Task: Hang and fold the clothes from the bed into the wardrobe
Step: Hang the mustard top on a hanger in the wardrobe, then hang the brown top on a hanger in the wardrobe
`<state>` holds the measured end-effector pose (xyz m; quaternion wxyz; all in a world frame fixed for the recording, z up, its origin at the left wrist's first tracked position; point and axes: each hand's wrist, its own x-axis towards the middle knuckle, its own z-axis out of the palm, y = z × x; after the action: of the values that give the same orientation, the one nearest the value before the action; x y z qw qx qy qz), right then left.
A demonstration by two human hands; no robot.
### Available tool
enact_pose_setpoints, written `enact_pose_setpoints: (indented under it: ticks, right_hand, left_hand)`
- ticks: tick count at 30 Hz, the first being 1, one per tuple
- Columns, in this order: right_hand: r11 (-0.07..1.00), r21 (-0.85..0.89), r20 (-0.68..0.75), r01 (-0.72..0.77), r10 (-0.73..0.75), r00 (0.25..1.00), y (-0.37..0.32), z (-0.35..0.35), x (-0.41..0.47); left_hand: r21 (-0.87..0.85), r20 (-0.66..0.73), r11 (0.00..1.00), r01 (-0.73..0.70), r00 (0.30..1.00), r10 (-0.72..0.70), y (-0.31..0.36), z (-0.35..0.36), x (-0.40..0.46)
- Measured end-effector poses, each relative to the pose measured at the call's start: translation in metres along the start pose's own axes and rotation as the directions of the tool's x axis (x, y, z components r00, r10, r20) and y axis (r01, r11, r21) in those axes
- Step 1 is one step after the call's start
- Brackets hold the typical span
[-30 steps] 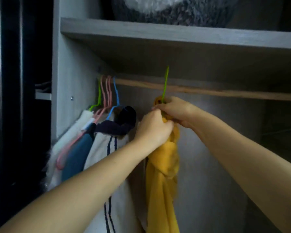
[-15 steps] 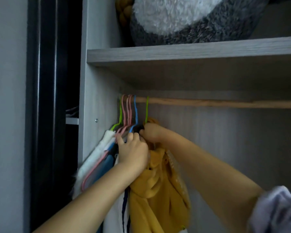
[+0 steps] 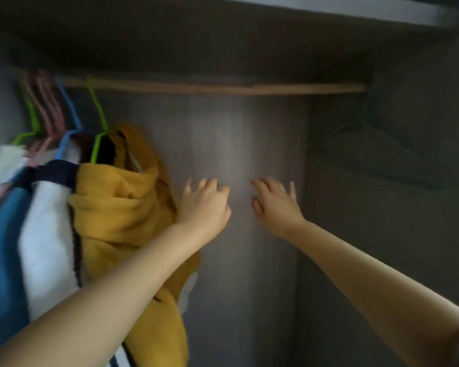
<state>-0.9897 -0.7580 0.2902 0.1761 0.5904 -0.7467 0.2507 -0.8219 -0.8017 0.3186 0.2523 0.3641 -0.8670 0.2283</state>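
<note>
A mustard-yellow garment (image 3: 117,207) hangs on a green hanger (image 3: 98,123) from the wooden rail (image 3: 210,88) inside the wardrobe. To its left hang a white garment with dark stripes (image 3: 48,234) and a blue one (image 3: 0,250), on blue, pink and green hangers. My left hand (image 3: 204,202) is open just right of the yellow garment, fingers spread, holding nothing. Further right, my right hand (image 3: 273,202) is also open and empty, in front of the wardrobe's back panel.
The rail's right part is bare. An empty thin green hanger (image 3: 366,136) shows dimly against the right side wall (image 3: 395,207). A shelf (image 3: 329,9) runs above the rail. The frame is blurred by motion.
Both hands let go of the yellow garment and its hanger and moved right and down, away from it. The garment now hangs on the rail beside the others. The view swung right.
</note>
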Motion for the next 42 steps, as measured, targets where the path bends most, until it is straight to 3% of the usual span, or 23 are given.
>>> enact_pose_setpoints:
  ticks: [4, 11, 16, 23, 30, 37, 42]
  right_hand:
    - [0.987, -0.091, 0.008, -0.13, 0.131, 0.991, 0.082, -0.007, -0.102]
    - [0.901, -0.158, 0.124, -0.404, 0.424, 0.897, 0.2, -0.052, -0.333]
    - [0.66, -0.29, 0.143, -0.693, 0.746, 0.651, 0.265, -0.116, -0.511]
    - [0.261, -0.409, 0.098, -0.875, 0.965, 0.242, 0.302, -0.194, -0.706]
    - [-0.002, -0.391, 0.043, -0.92, 0.999, -0.02, 0.343, -0.212, -0.798]
    - [-0.249, -0.37, -0.023, -0.895, 0.965, -0.259, 0.439, -0.238, -0.846]
    - [-0.399, -0.359, -0.139, -0.843, 0.917, -0.375, 0.497, -0.267, -0.874]
  left_hand:
    - [-0.261, 0.016, 0.947, -0.185, 0.981, 0.196, 0.101, 0.045, -0.018]
    - [-0.574, -0.005, 0.691, -0.439, 0.846, 0.534, 0.326, 0.074, -0.103]
    - [-0.728, 0.033, 0.482, -0.487, 0.677, 0.735, 0.479, 0.051, -0.176]
    - [-0.806, 0.032, 0.285, -0.52, 0.442, 0.897, 0.643, 0.011, -0.258]
    - [-0.825, 0.071, 0.196, -0.531, 0.247, 0.966, 0.767, 0.011, -0.289]
    - [-0.825, 0.084, 0.108, -0.555, 0.068, 0.994, 0.904, 0.016, -0.261]
    - [-0.769, 0.009, 0.016, -0.639, 0.015, 1.0, 1.004, 0.0, -0.236]
